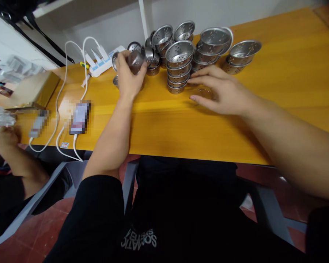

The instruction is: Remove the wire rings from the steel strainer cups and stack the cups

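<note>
My left hand (pixel 130 78) is closed on a small metal cup (pixel 135 61), blurred, above the left end of a cluster of perforated metal cups. My right hand (pixel 222 89) has its thumb and fingers apart, with the fingertips close beside a tall stack of perforated metal cups (pixel 180 54); whether they touch is unclear. Below its palm a faint curved outline shows on the table, too indistinct to name. Behind stand more stacked cups (pixel 163 36), another stack (pixel 214 40) and a short stack (pixel 244 53) at the right. Some cups (pixel 134 46) lie tipped near my left hand.
On the yellow table (pixel 159 128), a white power strip (pixel 106 62) with white cables stands at the left. Two phones, one dark (pixel 80 117) and one grey (pixel 38 123), lie plugged in. A cardboard box (pixel 35 89) and another person's arm (pixel 16 157) are at far left.
</note>
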Motion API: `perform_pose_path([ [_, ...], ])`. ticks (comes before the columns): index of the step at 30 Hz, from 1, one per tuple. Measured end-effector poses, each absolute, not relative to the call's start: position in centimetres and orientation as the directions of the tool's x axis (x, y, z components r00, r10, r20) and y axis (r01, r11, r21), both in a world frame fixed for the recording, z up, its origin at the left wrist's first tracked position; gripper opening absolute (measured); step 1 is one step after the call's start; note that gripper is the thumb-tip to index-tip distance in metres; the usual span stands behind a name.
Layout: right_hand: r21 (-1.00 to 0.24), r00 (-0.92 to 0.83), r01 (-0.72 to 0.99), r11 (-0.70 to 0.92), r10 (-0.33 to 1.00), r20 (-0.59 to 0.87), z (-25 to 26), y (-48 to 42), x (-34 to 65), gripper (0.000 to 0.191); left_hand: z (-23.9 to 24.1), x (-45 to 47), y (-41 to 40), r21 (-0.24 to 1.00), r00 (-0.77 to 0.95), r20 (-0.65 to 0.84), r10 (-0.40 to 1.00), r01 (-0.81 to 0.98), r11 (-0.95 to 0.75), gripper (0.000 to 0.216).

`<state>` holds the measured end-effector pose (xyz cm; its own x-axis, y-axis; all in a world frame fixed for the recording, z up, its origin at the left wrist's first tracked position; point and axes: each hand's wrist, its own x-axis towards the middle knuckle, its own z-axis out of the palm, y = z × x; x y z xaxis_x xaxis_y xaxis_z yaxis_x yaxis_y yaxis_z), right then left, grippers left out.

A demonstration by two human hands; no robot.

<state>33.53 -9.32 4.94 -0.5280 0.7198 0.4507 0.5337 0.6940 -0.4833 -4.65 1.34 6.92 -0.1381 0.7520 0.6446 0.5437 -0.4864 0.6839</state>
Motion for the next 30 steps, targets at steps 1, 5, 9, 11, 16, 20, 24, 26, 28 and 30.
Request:
perform_pose_path([
  [1,-0.479,-0.527,0.531,0.698,0.716,0.459,5.1,-9.3,33.5,0.071,7.5,-4.0,0.7,0.709,-0.166,0.664,0.729,0.448,-0.545,0.036],
  [5,-0.463,-0.541,0.512,0.724,0.69,0.48,5.5,-9.8,33.5,0.068,8.5,-1.6,-1.8,0.922,-0.145,0.384,0.912,0.0,-0.388,0.07],
  [9,-0.487,-0.541,0.497,0.718,0.695,0.473,6.3,-11.2,32.8,0.065,6.9,-0.3,-3.5,0.945,0.258,0.215,0.942,0.187,-0.267,0.108],
  [11,-0.452,-0.55,0.474,0.756,0.655,0.518,6.9,-12.0,32.2,0.059,5.7,0.4,-4.3,0.906,0.419,0.173,0.891,0.288,-0.311,0.113],
  [16,-0.364,-0.651,0.425,0.829,0.559,0.513,7.2,-12.6,31.0,0.055,4.3,2.4,-6.4,0.91,0.541,0.188,0.82,0.219,-0.353,0.085],
  [20,-0.412,-0.666,0.477,0.777,0.625,0.408,6.0,-11.7,31.2,0.052,3.6,2.6,-6.3,0.925,0.627,0.145,0.766,0.19,-0.33,0.079],
  [24,-0.441,-0.676,0.463,0.769,0.628,0.384,5.0,-10.9,31.9,0.046,2.4,2.3,-5.1,0.932,0.677,0.129,0.725,0.167,-0.322,0.097],
  [26,-0.443,-0.69,0.447,0.777,0.615,0.381,4.8,-10.8,32.1,0.045,2.1,2.2,-4.8,0.937,0.677,0.119,0.727,0.166,-0.308,0.096],
  [28,-0.443,-0.7,0.432,0.786,0.602,0.385,4.8,-10.7,32.3,0.042,2.1,2.1,-4.7,0.941,0.671,0.102,0.735,0.175,-0.29,0.095],
  [30,-0.454,-0.693,0.425,0.783,0.604,0.394,4.8,-10.6,32.3,0.04,2.3,1.9,-4.6,0.942,0.663,0.091,0.743,0.185,-0.281,0.096],
])
